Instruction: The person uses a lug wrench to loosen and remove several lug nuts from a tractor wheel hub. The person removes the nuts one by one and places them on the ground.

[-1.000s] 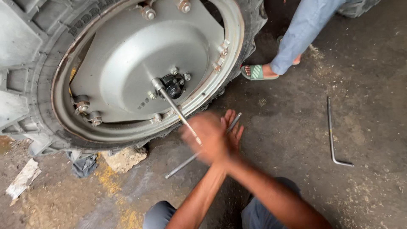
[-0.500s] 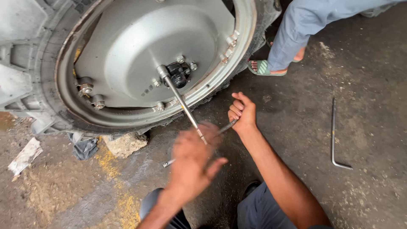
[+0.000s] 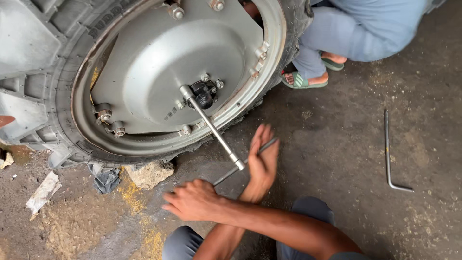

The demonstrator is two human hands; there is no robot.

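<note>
Here, T-wrench [image 3: 211,129] shaft slanting up-left into wheel hub [image 3: 202,93], crossbar crosswise.

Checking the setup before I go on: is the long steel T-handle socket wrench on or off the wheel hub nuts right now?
On. The steel T-handle socket wrench has its socket end seated on a nut beside the black hub centre.

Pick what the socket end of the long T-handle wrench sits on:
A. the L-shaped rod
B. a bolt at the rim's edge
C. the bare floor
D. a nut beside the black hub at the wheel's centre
D: the T-handle wrench runs up from the hands at its crossbar to a nut next to the black hub in the middle of the grey wheel.
</note>
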